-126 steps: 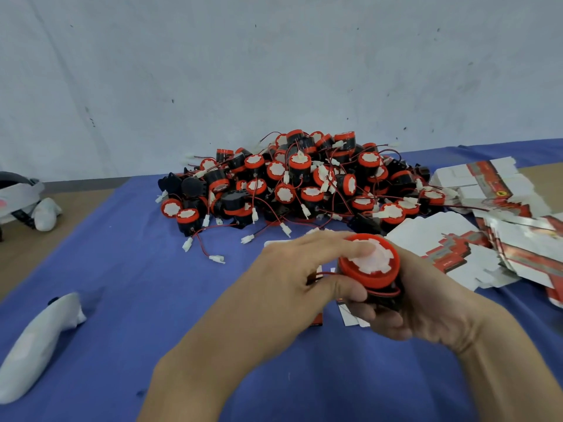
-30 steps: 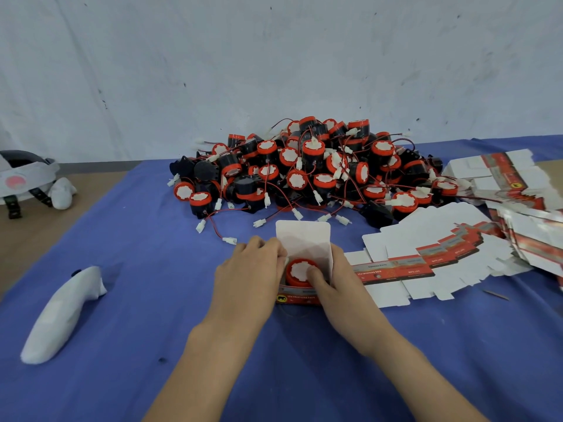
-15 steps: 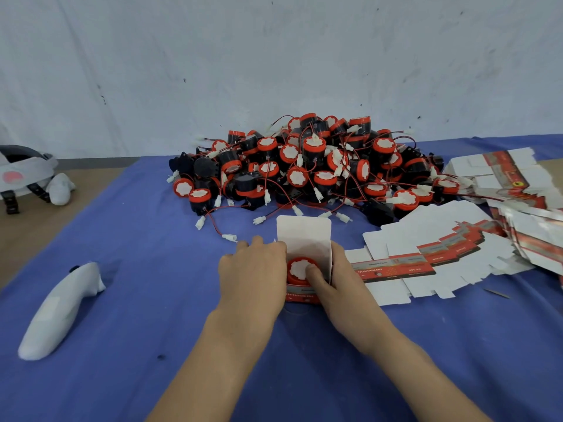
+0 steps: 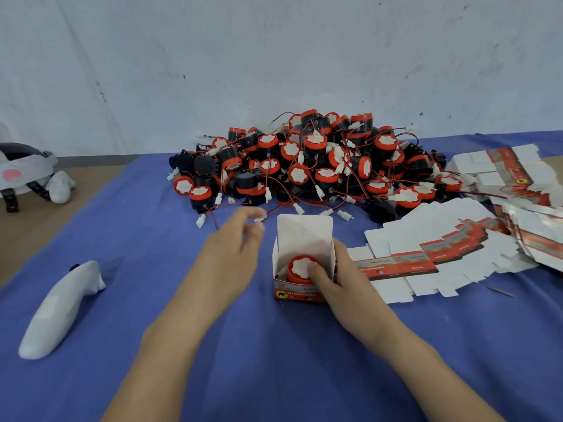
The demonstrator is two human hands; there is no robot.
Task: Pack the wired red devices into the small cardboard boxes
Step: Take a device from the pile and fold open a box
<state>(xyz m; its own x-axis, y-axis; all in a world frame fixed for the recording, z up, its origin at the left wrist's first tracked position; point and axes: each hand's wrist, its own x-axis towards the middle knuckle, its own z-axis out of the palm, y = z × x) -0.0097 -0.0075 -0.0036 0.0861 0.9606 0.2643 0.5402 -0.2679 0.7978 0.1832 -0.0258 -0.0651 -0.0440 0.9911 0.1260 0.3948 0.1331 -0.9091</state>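
Right hand (image 4: pixel 341 281): clamped on the small cardboard box (image 4: pixel 297 292). Its fingers wrap the outside of the box's right wall and the thumb reaches inside, pressing on the white top of the red device (image 4: pixel 297 266). The device sits upright in the box, low between the walls, directly under that thumb. The box stands on the blue cloth (image 4: pixel 274 360) with its lid flap (image 4: pixel 304 229) raised on the side away from the grip.

Left hand (image 4: pixel 234 254): off the box, lifted just to the left of it, with the fingers loosely bent and motion-blurred. A small white connector (image 4: pixel 259 219) shows at the fingertips (can't tell if it's pinched or just lying behind them).

Beyond the grip, towards the wall: a pile of wired red devices (image 4: pixel 304 166), with red leads and white plugs trailing out.

Right of the gripping hand: flat box blanks (image 4: pixel 426 236) fanned out, the nearest almost touching the knuckles.

Well left of the free hand: a white controller (image 4: pixel 61 306) on the cloth. Further left, off the cloth, is a headset (image 4: pixel 21 169).
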